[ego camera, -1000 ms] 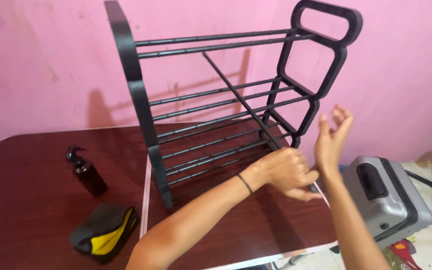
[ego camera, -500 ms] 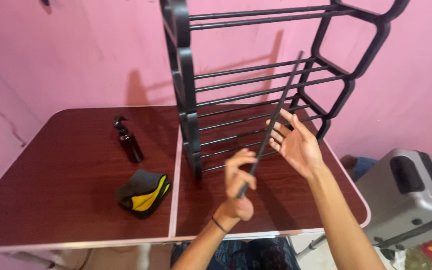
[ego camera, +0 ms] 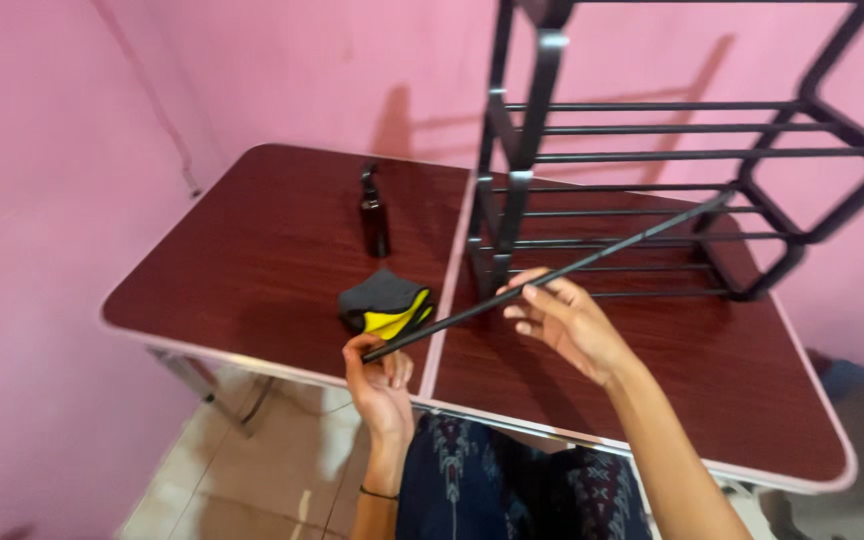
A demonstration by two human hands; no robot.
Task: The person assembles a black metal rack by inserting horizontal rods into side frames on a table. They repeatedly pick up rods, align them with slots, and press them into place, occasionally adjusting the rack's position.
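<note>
A long thin black rod (ego camera: 552, 280) slants upward to the right.

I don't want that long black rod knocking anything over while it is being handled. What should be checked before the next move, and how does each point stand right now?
1. Left hand grips the near end of the black rod: ok.
2. Right hand steadies the rod at its middle with the fingertips: ok, though the hold looks light.
3. Far rod end clear of the black rack: cannot tell, it overlaps the rack's rails.
4. Dark spray bottle upright and away from the rod: ok.
5. Grey and yellow cloth lies just beside the rod's near end: ok for now.
6. Rack standing level on the brown table: ok.
</note>
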